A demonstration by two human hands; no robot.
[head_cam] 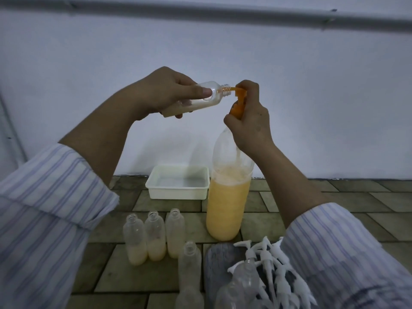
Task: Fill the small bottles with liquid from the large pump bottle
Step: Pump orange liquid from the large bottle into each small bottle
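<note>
Nozzle to neck is the whole matter here: the orange pump head [239, 101] has its spout tip at the threaded mouth of the small bottle [209, 95], which the left hand [165, 92] grips on its side, nearly level, thumb along the wall. The right hand [247, 117] is curled round the pump head atop the large pump bottle [227, 192], which stands on the tabletop [334, 197] a little over half full of orange liquid.

To do this well, the person would likely keep the spout just inside the mouth before each press, tip the small bottle's base a touch lower so the liquid (a pale layer already lies along its lower side) runs away from the opening, and press slowly so the tall bottle does not rock.

Three part-filled bottles [153, 237] stand in a row near the left forearm, with empty bottles [189, 257] in front of them and white pump tops [267, 259] heaped by the right sleeve. A white tray [178, 192] sits by the wall, just beside the large bottle. Room is open above and between the arms; low down it is crowded, so setting the bottle down looks to call for a straight descent beside the row.
</note>
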